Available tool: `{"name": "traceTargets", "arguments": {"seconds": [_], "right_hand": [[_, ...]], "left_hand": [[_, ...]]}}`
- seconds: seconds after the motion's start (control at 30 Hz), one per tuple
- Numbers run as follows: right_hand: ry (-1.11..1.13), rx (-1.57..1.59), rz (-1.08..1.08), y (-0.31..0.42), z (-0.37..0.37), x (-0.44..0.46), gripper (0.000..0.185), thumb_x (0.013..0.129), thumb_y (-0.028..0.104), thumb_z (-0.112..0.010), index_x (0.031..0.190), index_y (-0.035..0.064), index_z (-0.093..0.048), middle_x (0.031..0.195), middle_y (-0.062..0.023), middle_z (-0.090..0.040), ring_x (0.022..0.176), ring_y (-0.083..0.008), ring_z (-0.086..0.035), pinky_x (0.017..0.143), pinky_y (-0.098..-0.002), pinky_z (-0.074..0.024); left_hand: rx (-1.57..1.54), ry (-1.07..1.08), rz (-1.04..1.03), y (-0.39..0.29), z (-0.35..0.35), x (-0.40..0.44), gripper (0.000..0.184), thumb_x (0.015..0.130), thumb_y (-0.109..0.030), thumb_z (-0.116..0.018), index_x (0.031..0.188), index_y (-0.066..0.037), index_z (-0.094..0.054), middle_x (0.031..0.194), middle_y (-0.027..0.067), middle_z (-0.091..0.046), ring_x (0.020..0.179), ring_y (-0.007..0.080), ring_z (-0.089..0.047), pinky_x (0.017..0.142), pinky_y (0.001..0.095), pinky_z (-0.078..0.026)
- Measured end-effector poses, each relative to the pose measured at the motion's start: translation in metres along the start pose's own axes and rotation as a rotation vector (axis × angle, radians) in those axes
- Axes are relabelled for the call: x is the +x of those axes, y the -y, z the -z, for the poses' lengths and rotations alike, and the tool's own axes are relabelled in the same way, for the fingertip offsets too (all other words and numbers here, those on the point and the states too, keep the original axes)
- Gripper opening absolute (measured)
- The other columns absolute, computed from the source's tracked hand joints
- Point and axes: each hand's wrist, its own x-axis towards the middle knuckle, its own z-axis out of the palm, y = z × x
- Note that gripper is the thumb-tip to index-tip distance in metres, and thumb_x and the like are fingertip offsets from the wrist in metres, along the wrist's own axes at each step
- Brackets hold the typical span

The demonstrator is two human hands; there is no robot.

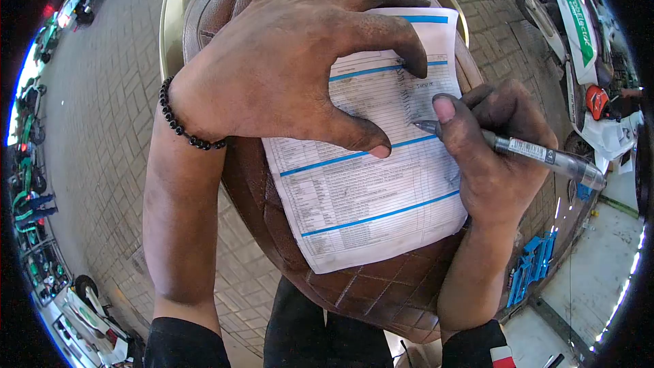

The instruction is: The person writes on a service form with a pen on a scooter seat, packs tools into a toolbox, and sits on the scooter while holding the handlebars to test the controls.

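A printed form [381, 197] with blue bands lies on a brown quilted leather seat [381, 293]. My left hand [293, 61] rests across the form's upper left part, fingers spread and holding nothing, with a black bead bracelet at the wrist. In my right hand [497, 143] is a clear pen [538, 153], gripped between thumb and fingers. The pen's tip touches or hovers just above the form, beside a column of handwritten marks [403, 92]. Dark smudges cover the fingers of both hands.
Paving bricks [102, 184] surround the seat. A white and green motorbike [579, 34] stands at the upper right, with blue metal parts [531, 266] lower down. More motorbikes line the left edge, where a person's blue-clad legs [37, 208] show.
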Motion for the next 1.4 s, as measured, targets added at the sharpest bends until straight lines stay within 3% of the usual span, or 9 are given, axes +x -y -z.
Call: {"name": "traceTargets", "arguments": {"seconds": [0.33, 0.43, 0.53, 0.63, 0.83, 0.93, 1.0, 1.27, 1.4], "right_hand": [[0.003, 0.051, -0.041, 0.006, -0.004, 0.000, 0.034, 0.072, 0.002, -0.077, 0.061, 0.0053, -0.044, 0.058, -0.0028, -0.048, 0.053, -0.0092, -0.044, 0.047, -0.0229, -0.0327], [0.003, -0.007, -0.069, 0.004, 0.000, 0.000, 0.035, 0.072, 0.001, -0.076, 0.061, 0.0056, -0.043, 0.058, -0.0020, -0.046, 0.053, -0.0092, -0.043, 0.047, -0.0229, -0.0320], [-0.005, 0.073, -0.075, 0.006, -0.002, 0.000, 0.035, 0.072, 0.000, -0.076, 0.061, 0.0060, -0.042, 0.058, -0.0013, -0.046, 0.054, -0.0085, -0.042, 0.047, -0.0230, -0.0307], [0.023, 0.074, -0.022, 0.004, 0.000, 0.000, 0.037, 0.071, 0.002, -0.077, 0.062, 0.0062, -0.042, 0.058, -0.0015, -0.046, 0.054, -0.0079, -0.041, 0.047, -0.0232, -0.0298], [-0.023, -0.035, -0.086, 0.007, -0.001, 0.000, 0.037, 0.071, 0.004, -0.078, 0.061, 0.0062, -0.042, 0.058, -0.0008, -0.045, 0.054, -0.0082, -0.040, 0.047, -0.0232, -0.0293], [-0.019, 0.008, -0.067, 0.006, -0.002, 0.000, 0.036, 0.070, 0.003, -0.078, 0.061, 0.0057, -0.043, 0.058, -0.0002, -0.044, 0.054, -0.0084, -0.039, 0.047, -0.0234, -0.0292], [-0.010, 0.036, -0.069, 0.004, -0.002, 0.000, 0.036, 0.070, 0.003, -0.077, 0.061, 0.0056, -0.043, 0.058, -0.0002, -0.044, 0.053, -0.0084, -0.039, 0.047, -0.0235, -0.0291], [0.035, 0.022, -0.019, 0.008, -0.003, 0.000, 0.035, 0.070, 0.001, -0.076, 0.060, 0.0055, -0.042, 0.057, -0.0007, -0.045, 0.052, -0.0084, -0.041, 0.046, -0.0235, -0.0295], [-0.030, 0.007, -0.104, 0.006, -0.002, 0.000, 0.037, 0.069, 0.002, -0.077, 0.059, 0.0062, -0.042, 0.056, 0.0003, -0.042, 0.052, -0.0084, -0.040, 0.046, -0.0240, -0.0285]], "left_hand": [[0.031, 0.022, -0.094, 0.006, 0.000, -0.002, 0.058, 0.049, -0.036, -0.086, 0.100, -0.017, -0.067, 0.129, 0.0137, -0.052, 0.126, 0.0346, -0.043, 0.105, 0.0481, -0.031], [-0.031, -0.080, -0.137, 0.006, -0.004, -0.002, 0.058, 0.050, -0.037, -0.086, 0.101, -0.017, -0.067, 0.130, 0.0141, -0.052, 0.126, 0.0349, -0.043, 0.105, 0.0481, -0.032], [0.138, 0.055, 0.026, -0.002, -0.003, 0.002, 0.058, 0.051, -0.039, -0.085, 0.101, -0.017, -0.067, 0.130, 0.0135, -0.051, 0.127, 0.0347, -0.042, 0.106, 0.0481, -0.029], [0.047, 0.044, 0.033, -0.003, 0.002, 0.003, 0.058, 0.052, -0.041, -0.085, 0.101, -0.018, -0.067, 0.131, 0.0131, -0.051, 0.128, 0.0348, -0.041, 0.108, 0.0482, -0.026], [0.206, -0.062, -0.160, 0.021, -0.014, -0.003, 0.058, 0.051, -0.041, -0.085, 0.102, -0.018, -0.067, 0.133, 0.0132, -0.050, 0.129, 0.0351, -0.039, 0.108, 0.0488, -0.025], [0.139, -0.018, -0.161, 0.015, -0.006, -0.001, 0.059, 0.051, -0.040, -0.085, 0.102, -0.017, -0.067, 0.132, 0.0138, -0.050, 0.129, 0.0353, -0.039, 0.108, 0.0492, -0.026], [0.008, 0.033, 0.029, -0.002, 0.000, 0.002, 0.060, 0.050, -0.039, -0.085, 0.103, -0.017, -0.067, 0.132, 0.0141, -0.051, 0.129, 0.0355, -0.040, 0.108, 0.0491, -0.026], [0.024, 0.033, 0.025, -0.003, 0.000, 0.002, 0.061, 0.048, -0.038, -0.086, 0.102, -0.016, -0.067, 0.130, 0.0138, -0.052, 0.127, 0.0344, -0.042, 0.107, 0.0483, -0.028], [0.040, 0.038, 0.027, -0.004, 0.002, 0.004, 0.062, 0.047, -0.038, -0.086, 0.102, -0.016, -0.067, 0.127, 0.0132, -0.053, 0.124, 0.0336, -0.044, 0.106, 0.0474, -0.029]]}}
